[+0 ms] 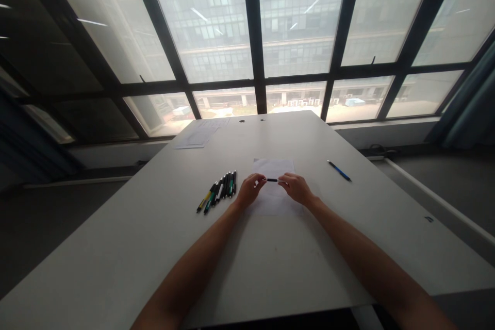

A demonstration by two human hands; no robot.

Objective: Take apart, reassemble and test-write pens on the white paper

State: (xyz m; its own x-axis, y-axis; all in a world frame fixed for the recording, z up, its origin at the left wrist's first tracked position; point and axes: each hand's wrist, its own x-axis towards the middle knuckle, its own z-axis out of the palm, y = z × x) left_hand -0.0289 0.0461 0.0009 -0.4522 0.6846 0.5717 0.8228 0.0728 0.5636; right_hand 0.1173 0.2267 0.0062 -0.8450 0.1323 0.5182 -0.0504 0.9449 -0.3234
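Between my two hands a dark pen (272, 180) lies crosswise above a white sheet of paper (274, 205). My left hand (250, 188) pinches its left end with thumb and fingertips. Its right end is in the closed fingers of my right hand (295, 186). Both ends are hidden by the fingers, and only the black middle shows. To the left of my left hand lies a loose group of several pens (219, 192), mostly black with green, yellow and white parts. A single blue pen (339, 170) rests by itself to the right.
The white table (139, 232) narrows away toward large windows with dark frames (254, 31). Printed sheets (197, 136) lie at its far left. Round dark holes (242, 121) mark the far end. A small dark object (429, 219) sits near the right edge. Curtains (472, 98) hang at both sides.
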